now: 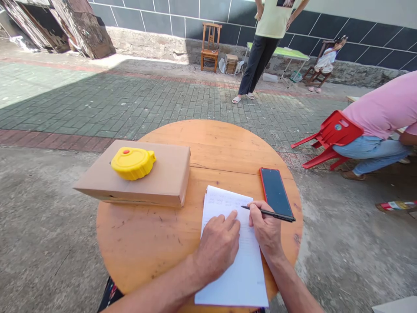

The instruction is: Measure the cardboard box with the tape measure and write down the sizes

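A white notepad (pixel 239 269) with a few faint written lines near its top lies on the round wooden table (pixel 146 243). My left hand (pixel 217 245) rests flat on the pad, fingers stretched out, pinning it down. My right hand (pixel 265 228) grips a black pen (pixel 269 213), whose tip touches the paper near the top lines. Just beyond the pen lies a red-cased phone (pixel 275 191), screen dark. A flat cardboard box (pixel 137 174) sits at the table's left, with a yellow tape measure (pixel 133 163) on top.
A person in a pink shirt crouches by a tipped red plastic chair (pixel 329 137) at right. Another person stands at the back near a green folding table (pixel 286 52) and a wooden chair (pixel 210 45). Paved ground surrounds the table.
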The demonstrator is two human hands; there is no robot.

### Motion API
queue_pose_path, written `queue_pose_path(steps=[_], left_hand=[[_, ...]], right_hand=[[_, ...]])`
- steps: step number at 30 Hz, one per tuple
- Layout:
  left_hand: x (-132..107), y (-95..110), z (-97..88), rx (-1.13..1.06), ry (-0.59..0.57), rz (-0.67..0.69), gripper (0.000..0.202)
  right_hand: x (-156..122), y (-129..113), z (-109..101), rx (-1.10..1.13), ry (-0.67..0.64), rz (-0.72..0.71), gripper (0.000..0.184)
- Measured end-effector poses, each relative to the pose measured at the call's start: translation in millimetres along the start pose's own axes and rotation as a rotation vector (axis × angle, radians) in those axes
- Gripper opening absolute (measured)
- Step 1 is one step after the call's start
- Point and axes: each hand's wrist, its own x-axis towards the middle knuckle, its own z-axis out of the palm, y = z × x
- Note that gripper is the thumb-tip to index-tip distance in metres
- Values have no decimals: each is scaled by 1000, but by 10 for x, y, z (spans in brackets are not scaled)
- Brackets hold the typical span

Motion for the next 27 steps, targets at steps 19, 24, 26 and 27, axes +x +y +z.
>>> queue_pose_path(steps=[19, 24, 26, 27], left_hand=[[5, -2, 4, 4, 11, 2, 15], [2, -3, 8, 3, 4, 0, 16], [3, -3, 10, 3, 1, 2, 16], [4, -3, 10, 3, 1, 1, 16]], right_hand=[[20, 15, 16, -61, -22, -60, 23], [21, 9, 19, -91, -21, -64, 23], [22, 12, 20, -107, -18, -65, 23], [24, 15, 20, -114, -15, -68, 23]])
